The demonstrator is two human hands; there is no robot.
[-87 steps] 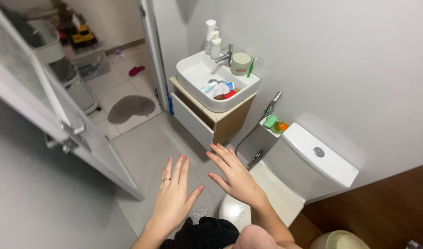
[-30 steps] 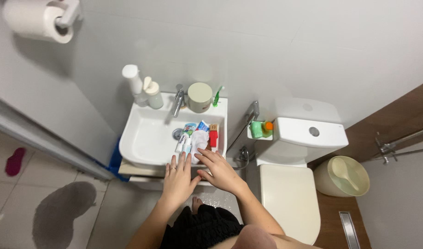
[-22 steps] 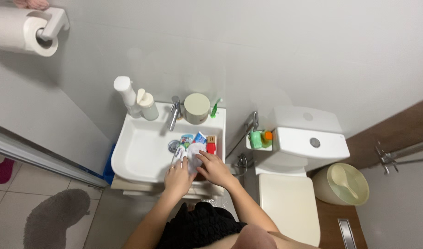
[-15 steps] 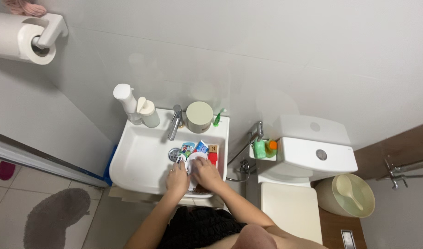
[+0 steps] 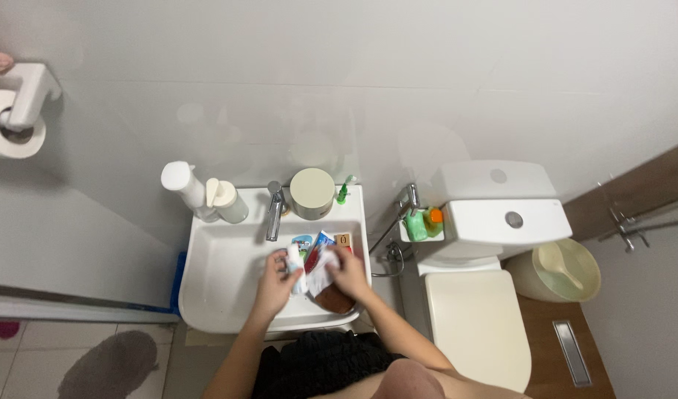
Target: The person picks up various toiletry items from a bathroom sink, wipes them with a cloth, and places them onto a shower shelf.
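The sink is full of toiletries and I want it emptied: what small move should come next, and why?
Probably lift the white tube out of the sink: the left hand grips it, while the right hand holds the white cloth beside it.

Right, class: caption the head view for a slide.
Both hands, left hand and right hand, gather toiletries in a white sink.
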